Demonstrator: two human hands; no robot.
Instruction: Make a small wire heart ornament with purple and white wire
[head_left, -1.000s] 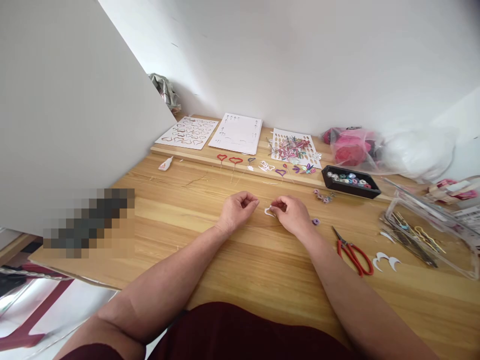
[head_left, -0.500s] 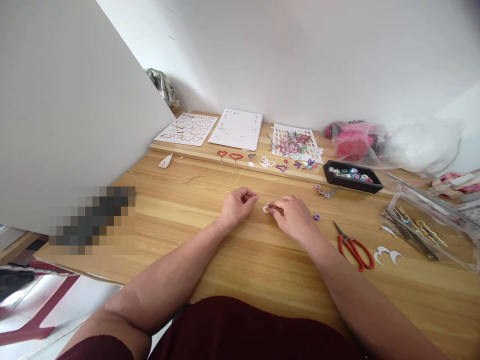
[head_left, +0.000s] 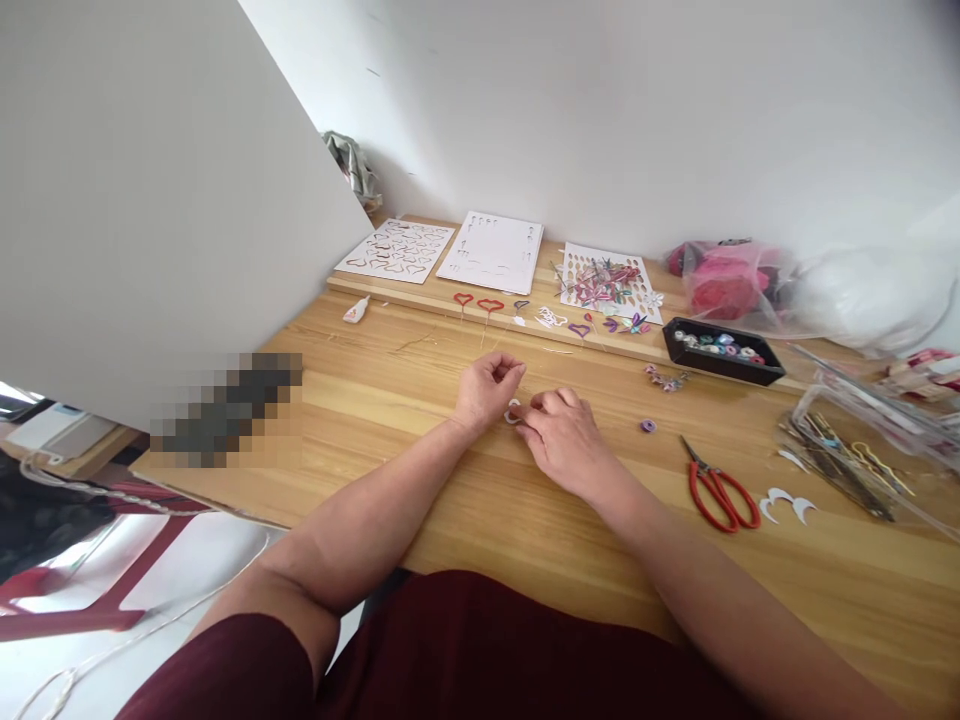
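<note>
My right hand [head_left: 561, 432] is closed, its fingertips pinching a small white crescent-shaped piece [head_left: 512, 412] just above the wooden table. Close beside it, my left hand [head_left: 491, 388] has thumb and forefinger pressed together; anything between them is too fine to make out. A purple thread spool [head_left: 647, 426] lies to the right of my right hand. Farther right are red-handled scissors [head_left: 720, 490], blades pointing away from me, and several more white crescent pieces [head_left: 781, 500].
Along the raised back ledge lie red heart shapes on wires [head_left: 490, 306], cut-out sheets [head_left: 397, 250] and a black tray [head_left: 720, 362] of thread spools. A small white glue bottle [head_left: 356, 310] lies at left, a clear box [head_left: 847, 430] of metal hairpins at right. A grey panel [head_left: 187, 200] borders the left side.
My right hand has moved left with the white crescent piece, closer to my left hand and away from the purple spool. The whole view has shifted slightly, too.
</note>
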